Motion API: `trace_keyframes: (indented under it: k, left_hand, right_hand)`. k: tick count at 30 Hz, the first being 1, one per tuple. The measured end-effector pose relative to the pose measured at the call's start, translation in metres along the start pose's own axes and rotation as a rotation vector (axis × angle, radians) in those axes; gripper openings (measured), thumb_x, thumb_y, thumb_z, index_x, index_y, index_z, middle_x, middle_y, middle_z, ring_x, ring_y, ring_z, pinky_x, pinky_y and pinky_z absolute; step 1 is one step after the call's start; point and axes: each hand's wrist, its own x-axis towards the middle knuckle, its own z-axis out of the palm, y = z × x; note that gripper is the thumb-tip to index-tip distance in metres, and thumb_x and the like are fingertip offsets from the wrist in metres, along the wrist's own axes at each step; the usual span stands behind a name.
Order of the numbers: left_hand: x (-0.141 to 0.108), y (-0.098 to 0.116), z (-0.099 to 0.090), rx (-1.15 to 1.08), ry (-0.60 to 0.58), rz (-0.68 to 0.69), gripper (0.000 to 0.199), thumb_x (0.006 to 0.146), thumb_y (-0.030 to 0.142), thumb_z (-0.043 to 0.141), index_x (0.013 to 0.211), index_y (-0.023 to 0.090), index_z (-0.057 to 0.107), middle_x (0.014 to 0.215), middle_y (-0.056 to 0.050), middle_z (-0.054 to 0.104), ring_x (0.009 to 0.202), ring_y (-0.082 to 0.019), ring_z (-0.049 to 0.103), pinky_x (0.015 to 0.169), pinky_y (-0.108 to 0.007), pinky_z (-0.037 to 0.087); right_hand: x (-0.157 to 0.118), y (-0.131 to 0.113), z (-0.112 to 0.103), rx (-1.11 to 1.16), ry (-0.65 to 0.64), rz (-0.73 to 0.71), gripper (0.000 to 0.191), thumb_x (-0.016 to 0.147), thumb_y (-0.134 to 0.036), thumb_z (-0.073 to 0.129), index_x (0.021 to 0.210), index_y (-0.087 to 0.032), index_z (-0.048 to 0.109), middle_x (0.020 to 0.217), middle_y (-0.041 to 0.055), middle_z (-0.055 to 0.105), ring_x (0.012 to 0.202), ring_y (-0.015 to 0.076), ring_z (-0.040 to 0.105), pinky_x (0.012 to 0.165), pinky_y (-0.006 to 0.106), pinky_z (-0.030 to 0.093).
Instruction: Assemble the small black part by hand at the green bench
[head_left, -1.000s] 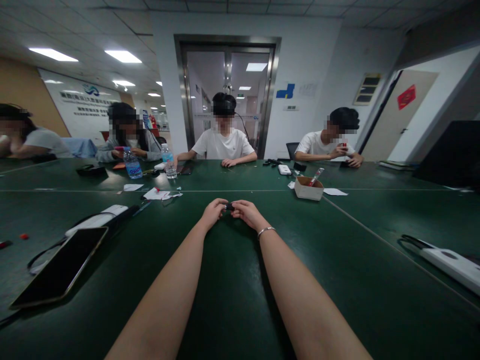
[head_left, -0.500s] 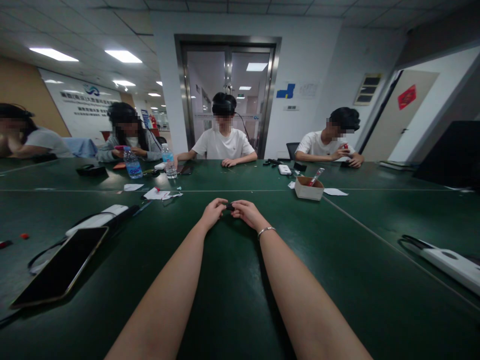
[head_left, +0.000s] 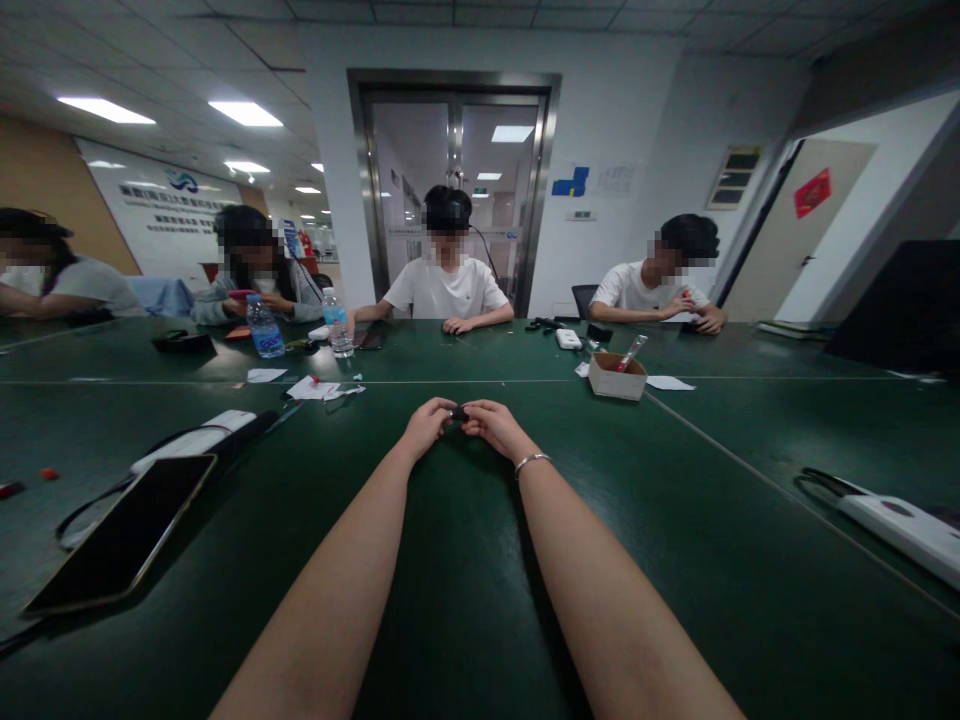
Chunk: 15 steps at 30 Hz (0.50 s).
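Note:
Both my arms reach forward over the dark green table (head_left: 465,560). Between my fingertips is a small black object (head_left: 459,412), too small to tell its kind. My left hand (head_left: 427,427) pinches its left end. My right hand (head_left: 495,428), with a silver bracelet (head_left: 532,461) at the wrist, pinches the right end. The fingers hide part of the object. Both hands are closed, low over the tabletop or resting on it; I cannot tell which.
At left lie a phone (head_left: 124,535) and a white power strip (head_left: 196,440). A small box (head_left: 616,380) stands ahead right, two bottles (head_left: 265,328) ahead left. Another white device (head_left: 904,530) lies far right. Several people sit across the table, one person (head_left: 448,285) directly opposite.
My hands stay in place around the small black object, which looks turned very slightly. The view has barely shifted.

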Motion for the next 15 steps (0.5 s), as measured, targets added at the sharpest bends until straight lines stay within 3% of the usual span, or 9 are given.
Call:
trace_keyframes:
  k: [3,10,15]
  left_hand:
    - [-0.0003,-0.0001,-0.0003,-0.013,-0.015,0.005,0.027,0.079,0.033,0.045,0.094,0.016,0.06,0.057,0.001,0.052,0.044,-0.008,0.042,0.043,-0.018,0.031]
    - [0.0005,-0.0021,-0.0006,-0.006,-0.01,0.008,0.027,0.077,0.029,0.046,0.095,0.015,0.061,0.063,0.0,0.054,0.047,-0.008,0.044,0.042,-0.018,0.032]
    - [-0.0003,-0.0022,-0.0004,0.019,0.017,0.012,0.027,0.075,0.026,0.05,0.098,0.017,0.06,0.08,-0.002,0.058,0.053,-0.008,0.048,0.044,-0.018,0.035]
  right_hand:
    - [0.0,-0.0002,0.0001,0.0,0.0,0.007,0.007,0.076,-0.007,0.068,0.077,-0.009,0.062,0.062,0.0068,0.063,0.052,0.0126,0.061,0.046,0.019,0.052]
    - [-0.0001,-0.0002,-0.0005,0.004,-0.005,0.015,0.005,0.077,-0.005,0.065,0.079,-0.008,0.062,0.061,0.0073,0.063,0.051,0.0121,0.061,0.048,0.018,0.052]
    - [0.0009,0.0007,-0.0011,0.01,0.004,0.019,0.004,0.078,-0.005,0.064,0.08,-0.008,0.062,0.063,0.008,0.064,0.052,0.0128,0.061,0.047,0.019,0.052]
